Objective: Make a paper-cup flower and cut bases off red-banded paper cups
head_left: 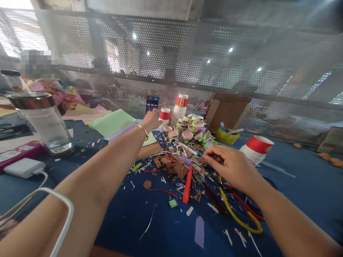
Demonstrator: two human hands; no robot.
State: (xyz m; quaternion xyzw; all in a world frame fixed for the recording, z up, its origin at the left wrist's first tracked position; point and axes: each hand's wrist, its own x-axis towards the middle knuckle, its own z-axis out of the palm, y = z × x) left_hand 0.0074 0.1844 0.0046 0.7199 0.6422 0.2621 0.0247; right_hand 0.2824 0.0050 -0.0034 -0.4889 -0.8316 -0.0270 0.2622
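My left hand (152,119) is stretched far forward, right in front of an upright phone (152,101) with a running timer on its screen. Its fingers are mostly hidden behind the back of the hand; contact with the phone cannot be made out. Over a heap of paper scraps (184,162) hovers my right hand (227,162), fingers loosely bent, thumb apart, nothing clearly held. A slim pen-like tool (190,149) lies close to its fingertips. Below it are yellow-handled scissors (227,203). A red marker-like stick (187,187) rests on the scraps.
Small round paper-trimmed pieces (187,134) are piled behind the scraps. Red-and-white paper cups (181,105) stand behind, another cup stack (258,148) at right. A water glass (46,123), white charger (24,167) with cable and green paper (111,122) are left. A cardboard box (225,112) stands behind.
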